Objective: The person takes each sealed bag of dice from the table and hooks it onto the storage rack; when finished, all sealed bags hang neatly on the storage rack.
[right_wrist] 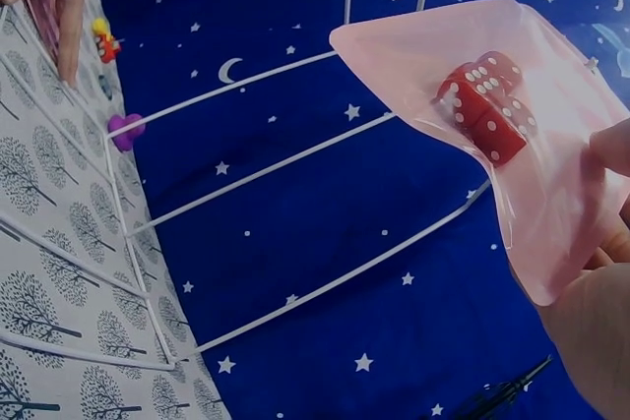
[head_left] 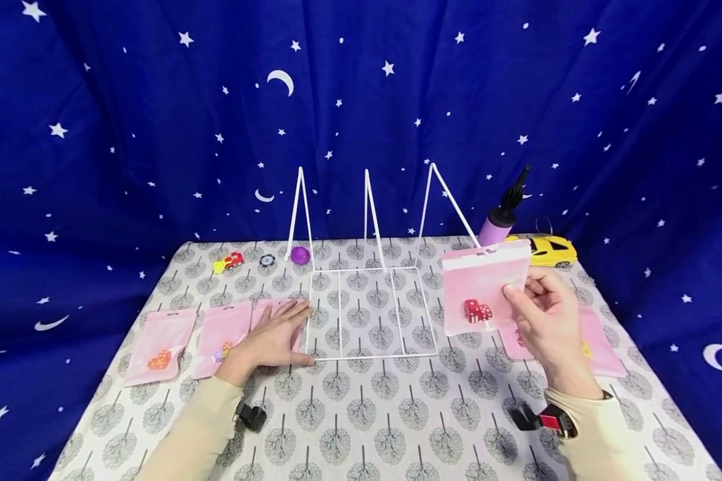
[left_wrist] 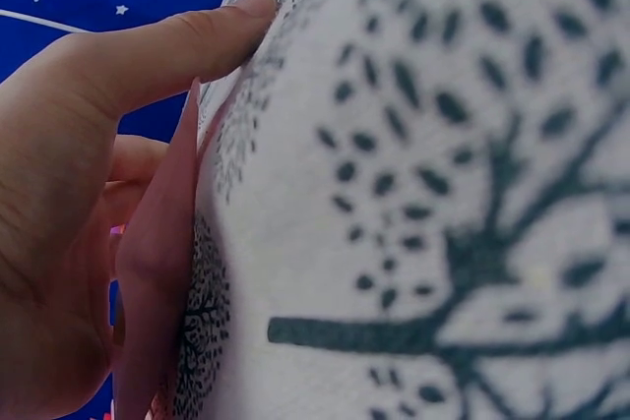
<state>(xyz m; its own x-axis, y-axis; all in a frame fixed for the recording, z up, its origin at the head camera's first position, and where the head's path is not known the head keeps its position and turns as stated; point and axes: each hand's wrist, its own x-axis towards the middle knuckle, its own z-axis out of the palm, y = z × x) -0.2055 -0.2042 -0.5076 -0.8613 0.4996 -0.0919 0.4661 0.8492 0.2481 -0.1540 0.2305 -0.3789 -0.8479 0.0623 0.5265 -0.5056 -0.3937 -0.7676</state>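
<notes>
My right hand (head_left: 550,327) pinches a pink zip bag (head_left: 487,280) by its right side, thumb in front. Red dice (head_left: 477,311) show through it; in the right wrist view the bag (right_wrist: 571,174) bends. Its top hang hole is at the end of the right prong of a white wire rack (head_left: 373,358); I cannot tell whether the wire passes through. My left hand (head_left: 273,337) lies with spread fingers at the rack's left side, over another pink bag (head_left: 263,308). In the left wrist view, that pink bag (left_wrist: 157,263) stands partly raised beside the palm.
Two pink bags (head_left: 159,334) (head_left: 216,327) lie at left; others (head_left: 602,341) lie behind the right hand. Along the back are a red-yellow toy (head_left: 228,262), a round token (head_left: 267,260), a purple ball (head_left: 300,255), a purple-black pump (head_left: 499,224) and a yellow toy car (head_left: 553,252).
</notes>
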